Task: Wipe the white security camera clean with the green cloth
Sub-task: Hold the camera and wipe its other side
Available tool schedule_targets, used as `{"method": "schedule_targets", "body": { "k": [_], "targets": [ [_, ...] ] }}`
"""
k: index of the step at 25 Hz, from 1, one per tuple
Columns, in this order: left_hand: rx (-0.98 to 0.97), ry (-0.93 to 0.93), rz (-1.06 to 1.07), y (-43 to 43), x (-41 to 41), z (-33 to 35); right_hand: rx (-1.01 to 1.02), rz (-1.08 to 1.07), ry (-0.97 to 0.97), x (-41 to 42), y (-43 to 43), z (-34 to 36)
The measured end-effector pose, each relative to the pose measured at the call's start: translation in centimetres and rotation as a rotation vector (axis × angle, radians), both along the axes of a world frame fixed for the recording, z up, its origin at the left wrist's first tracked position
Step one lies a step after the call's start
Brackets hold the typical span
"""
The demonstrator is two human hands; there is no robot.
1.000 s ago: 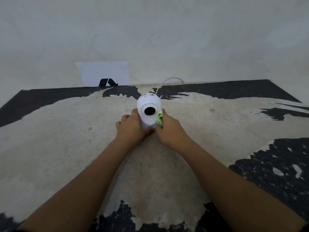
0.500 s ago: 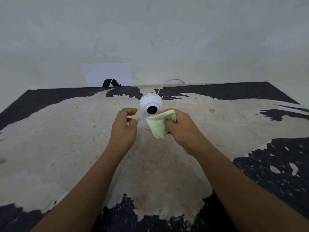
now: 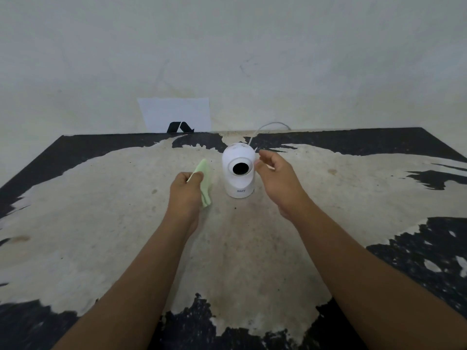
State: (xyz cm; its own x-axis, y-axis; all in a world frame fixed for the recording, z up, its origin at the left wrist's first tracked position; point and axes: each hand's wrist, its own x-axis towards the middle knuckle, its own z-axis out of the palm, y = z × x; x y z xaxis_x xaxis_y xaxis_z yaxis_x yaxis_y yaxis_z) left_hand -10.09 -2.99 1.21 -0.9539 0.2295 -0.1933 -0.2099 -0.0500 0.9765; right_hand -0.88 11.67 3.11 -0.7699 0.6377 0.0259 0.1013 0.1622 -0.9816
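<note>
Cloth point(image 3: 206, 181) pinched in left hand point(image 3: 185, 192) fingers, off camera point(image 3: 238, 170). Camera upright on counter point(image 3: 101, 210), just left of right hand point(image 3: 276, 179), fingers apart, empty. Wiping paused; cleanliness unclear.

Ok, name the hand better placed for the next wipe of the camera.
Left. The left hand already grips the green cloth beside the security camera; the right hand is open and empty.

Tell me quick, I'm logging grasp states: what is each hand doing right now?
Left hand: closed, holding the green cloth beside the white security camera.
Right hand: open, empty, fingers loosely curled beside the camera.
</note>
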Motion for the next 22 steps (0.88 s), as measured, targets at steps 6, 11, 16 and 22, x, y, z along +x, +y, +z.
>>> {"method": "schedule_targets", "body": {
  "k": [6,11,16,22],
  "targets": [
    [-0.121,0.075,-0.166,3.5,2.7,0.5,-0.043,0.008,0.018,-1.9,-0.2,-1.5],
    [-0.100,0.247,-0.208,4.6,3.3,-0.6,-0.039,-0.009,0.023,-2.2,-0.1,-2.1],
    [-0.109,0.309,-0.188,4.9,3.1,1.7,-0.046,0.023,0.048,-2.0,0.1,-2.5],
    [-0.250,0.449,-0.269,4.1,3.2,-0.4,-0.033,0.025,0.034,-2.1,0.3,-2.6]
  ]
}}
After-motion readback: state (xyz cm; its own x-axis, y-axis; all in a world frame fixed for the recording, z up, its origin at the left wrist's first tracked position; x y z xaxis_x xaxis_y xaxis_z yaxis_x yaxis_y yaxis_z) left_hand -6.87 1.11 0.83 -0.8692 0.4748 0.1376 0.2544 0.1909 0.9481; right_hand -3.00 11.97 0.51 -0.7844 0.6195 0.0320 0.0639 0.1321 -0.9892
